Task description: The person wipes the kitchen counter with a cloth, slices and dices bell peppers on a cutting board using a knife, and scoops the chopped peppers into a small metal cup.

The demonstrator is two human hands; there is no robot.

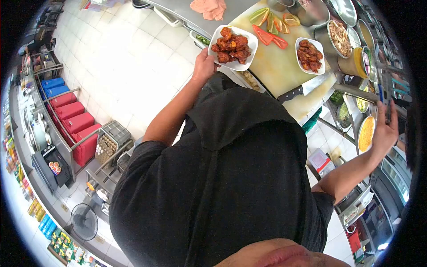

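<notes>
My left hand point(205, 66) grips the near-left edge of a white square bowl point(252, 37) filled with red-glazed fried pieces point(231, 46). Out at the far right, my right hand point(386, 124) is raised beside a metal rail, its fingers round a dark, narrow object point(388, 95) that I cannot make out. A second white bowl point(299, 62) of glazed pieces stands on the yellowed cutting board point(275, 66). Near that bowl lies a knife point(307, 87) with a black handle. Cut red pepper point(270, 37) and green pepper pieces point(259, 17) rest farther back on the board.
A pink cloth point(209, 8) lies on the steel counter point(184, 11). Metal containers of food, one with shredded yellow food point(366, 133), line the right side. Red bins point(79, 123), a grey crate point(116, 131) with eggs and a fan point(84, 221) are at the left.
</notes>
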